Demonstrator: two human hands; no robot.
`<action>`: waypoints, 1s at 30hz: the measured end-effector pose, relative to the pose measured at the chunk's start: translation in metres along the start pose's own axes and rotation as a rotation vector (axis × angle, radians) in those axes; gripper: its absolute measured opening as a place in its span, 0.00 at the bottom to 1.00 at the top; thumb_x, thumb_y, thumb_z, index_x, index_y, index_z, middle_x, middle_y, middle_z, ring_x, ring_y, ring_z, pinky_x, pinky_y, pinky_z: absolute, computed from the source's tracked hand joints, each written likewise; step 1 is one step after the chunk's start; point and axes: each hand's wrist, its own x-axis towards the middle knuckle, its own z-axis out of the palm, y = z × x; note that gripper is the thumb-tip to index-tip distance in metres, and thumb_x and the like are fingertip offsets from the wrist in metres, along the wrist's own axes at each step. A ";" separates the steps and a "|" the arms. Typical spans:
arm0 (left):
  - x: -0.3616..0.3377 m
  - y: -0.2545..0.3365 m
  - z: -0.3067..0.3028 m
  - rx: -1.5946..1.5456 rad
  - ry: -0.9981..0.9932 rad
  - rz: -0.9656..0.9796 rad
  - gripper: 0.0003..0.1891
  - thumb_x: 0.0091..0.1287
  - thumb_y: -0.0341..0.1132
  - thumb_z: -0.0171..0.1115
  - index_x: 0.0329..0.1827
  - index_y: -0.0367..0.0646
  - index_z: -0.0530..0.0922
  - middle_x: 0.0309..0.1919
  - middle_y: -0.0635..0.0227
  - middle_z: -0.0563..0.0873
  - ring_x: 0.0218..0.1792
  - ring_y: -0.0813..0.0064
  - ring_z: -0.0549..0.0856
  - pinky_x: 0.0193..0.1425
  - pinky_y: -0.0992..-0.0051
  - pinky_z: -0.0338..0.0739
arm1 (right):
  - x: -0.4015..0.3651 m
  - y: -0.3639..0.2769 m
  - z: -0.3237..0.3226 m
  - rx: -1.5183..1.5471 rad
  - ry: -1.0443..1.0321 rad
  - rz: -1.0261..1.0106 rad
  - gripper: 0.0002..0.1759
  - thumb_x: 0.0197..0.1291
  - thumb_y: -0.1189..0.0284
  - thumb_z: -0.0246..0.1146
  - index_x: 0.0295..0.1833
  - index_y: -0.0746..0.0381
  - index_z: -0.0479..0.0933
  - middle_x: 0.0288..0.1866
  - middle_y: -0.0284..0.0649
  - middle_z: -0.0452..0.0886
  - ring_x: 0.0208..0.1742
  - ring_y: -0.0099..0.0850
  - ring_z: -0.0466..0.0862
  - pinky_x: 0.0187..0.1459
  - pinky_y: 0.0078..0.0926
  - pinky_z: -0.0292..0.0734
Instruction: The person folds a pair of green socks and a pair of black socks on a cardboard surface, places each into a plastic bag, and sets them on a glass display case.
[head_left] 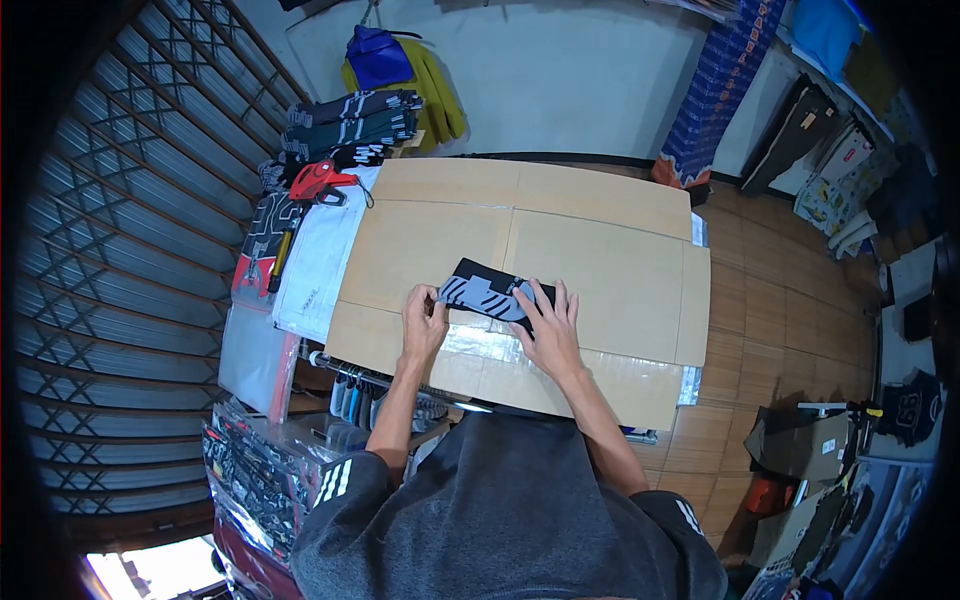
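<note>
Your left hand (422, 320) has its fingers (436, 296) curled at the sock's (482, 288) 9 o'clock end; whether they pinch it, you cannot tell. Your right hand (550, 325) lies flat, fingers (562, 298) spread wide, pressing its 3 o'clock end. The black-and-grey sock lies flat between them, on the near half of the cardboard-covered counter (600, 260). At 10 o'clock sit a red tool (318, 181) and a stack of folded socks (350, 125), well apart. A metal shutter (130, 250) stands at 9 o'clock, wooden floor (780, 320) at 3 o'clock.
</note>
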 end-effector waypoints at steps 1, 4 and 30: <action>0.000 0.000 -0.001 0.013 -0.011 -0.030 0.07 0.68 0.18 0.66 0.43 0.36 0.76 0.37 0.61 0.80 0.34 0.71 0.80 0.38 0.71 0.78 | 0.000 0.000 0.001 -0.005 -0.002 -0.003 0.38 0.68 0.58 0.74 0.82 0.49 0.74 0.87 0.47 0.67 0.84 0.68 0.60 0.79 0.81 0.53; 0.001 0.014 -0.006 0.009 -0.058 -0.159 0.08 0.67 0.18 0.64 0.46 0.35 0.77 0.40 0.59 0.81 0.40 0.66 0.83 0.47 0.67 0.81 | 0.000 0.000 0.001 -0.007 0.007 -0.004 0.38 0.69 0.57 0.74 0.82 0.49 0.74 0.87 0.48 0.67 0.84 0.68 0.60 0.79 0.81 0.53; -0.010 0.058 0.033 0.174 -0.205 0.191 0.08 0.78 0.34 0.66 0.55 0.45 0.88 0.69 0.56 0.87 0.79 0.50 0.77 0.85 0.43 0.57 | 0.000 -0.005 0.002 -0.005 -0.004 0.036 0.38 0.67 0.59 0.75 0.82 0.47 0.74 0.87 0.45 0.68 0.86 0.66 0.60 0.82 0.79 0.51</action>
